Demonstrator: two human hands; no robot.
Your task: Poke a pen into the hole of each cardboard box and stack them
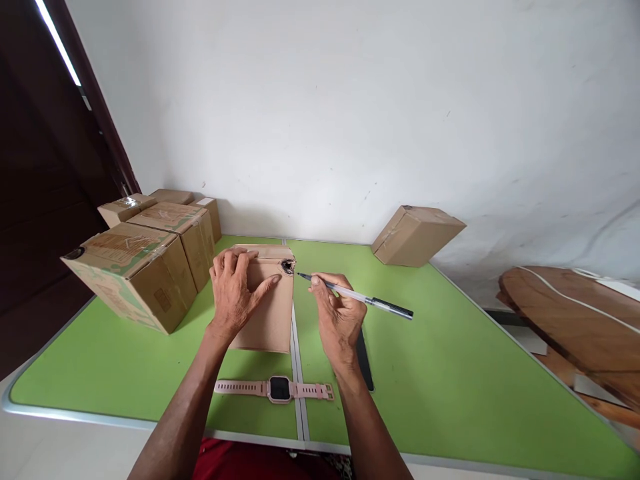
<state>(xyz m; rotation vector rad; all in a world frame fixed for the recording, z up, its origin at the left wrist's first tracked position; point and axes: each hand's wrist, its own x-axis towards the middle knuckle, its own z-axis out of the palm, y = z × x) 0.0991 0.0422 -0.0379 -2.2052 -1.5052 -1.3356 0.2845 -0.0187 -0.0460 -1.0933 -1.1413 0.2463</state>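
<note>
A brown cardboard box lies on the green table in front of me. Near its far right corner is a torn hole with blackened edges. My left hand rests on top of the box, fingers spread and thumb pointing toward the hole. Held in a writing grip, a pen with a clear barrel and black end is in my right hand. Its dark tip points at the hole from the right, a small gap away. Partly hidden under my right forearm lies a flat black object.
A pink smartwatch lies by the near edge of the green table. Several cardboard boxes stand at the left. Another box sits tilted-looking at the back right, near the wall. A wooden board with a white cable is beyond the table's right edge.
</note>
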